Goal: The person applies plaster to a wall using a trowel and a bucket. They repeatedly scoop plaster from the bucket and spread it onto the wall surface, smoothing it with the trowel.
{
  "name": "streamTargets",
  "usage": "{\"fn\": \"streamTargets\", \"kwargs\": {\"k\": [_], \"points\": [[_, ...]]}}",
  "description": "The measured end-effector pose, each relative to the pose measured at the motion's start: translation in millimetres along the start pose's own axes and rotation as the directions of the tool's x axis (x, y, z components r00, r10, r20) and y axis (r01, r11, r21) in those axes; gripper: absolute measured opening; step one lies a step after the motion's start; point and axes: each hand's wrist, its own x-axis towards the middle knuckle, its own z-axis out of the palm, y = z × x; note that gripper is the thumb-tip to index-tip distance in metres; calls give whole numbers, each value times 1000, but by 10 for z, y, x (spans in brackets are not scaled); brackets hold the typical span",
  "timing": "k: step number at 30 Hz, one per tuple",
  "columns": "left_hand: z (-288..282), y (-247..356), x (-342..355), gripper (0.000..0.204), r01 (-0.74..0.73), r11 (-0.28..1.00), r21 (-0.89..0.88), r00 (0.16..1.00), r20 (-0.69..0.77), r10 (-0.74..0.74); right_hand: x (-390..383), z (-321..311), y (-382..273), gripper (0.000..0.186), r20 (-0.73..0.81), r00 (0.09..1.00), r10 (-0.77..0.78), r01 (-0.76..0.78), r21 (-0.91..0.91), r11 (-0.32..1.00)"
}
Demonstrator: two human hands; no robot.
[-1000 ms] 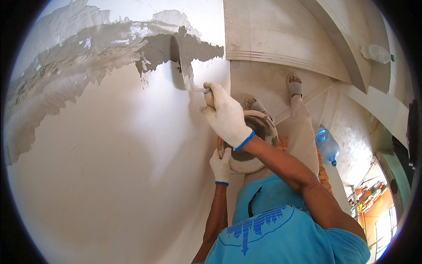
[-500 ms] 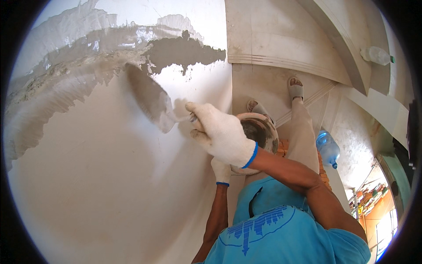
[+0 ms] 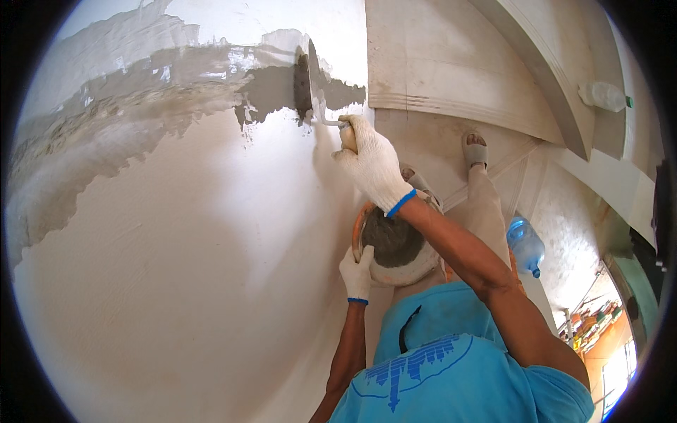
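My right hand [image 3: 371,158], in a white knit glove with a blue cuff, is closed around the handle of a trowel [image 3: 315,81]. The blade is seen nearly edge-on, upright against the dark grey patch of wet mortar [image 3: 271,88] on the white wall [image 3: 176,282]. Below it, my gloved left hand [image 3: 356,275] grips the rim of a round bucket [image 3: 405,273], thumb over the edge. Grey mortar [image 3: 393,240] lies inside the bucket, which is tilted toward the wall. My right forearm passes over its far right side.
A rough, part-plastered band [image 3: 127,106] runs leftward along the wall. At right, a blue water jug [image 3: 526,247] lies near my leg, and a clear bottle [image 3: 604,97] rests on a ledge. My sandalled feet [image 3: 475,149] stand beyond the bucket.
My right hand has carried the trowel up and right, from bare wall beside the rough band onto the dark patch. The bucket has come toward the wall and tilted, showing more mortar.
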Motion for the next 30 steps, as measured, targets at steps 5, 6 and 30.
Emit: {"fn": "streamTargets", "kwargs": {"k": [5,6,30], "points": [[7,-47,-16,27,0,1000,-19,1000,-13,0,-111,44,-67,58,-39,987,-158,158,-12,987],[5,-41,-22,27,7,1000,-13,1000,-12,-7,-134,38,-106,58,-36,986,-164,163,-20,986],[28,173,20,26,-119,990,-73,993,-15,118,-617,-372,-746,52,100,958,-268,280,-134,951]]}}
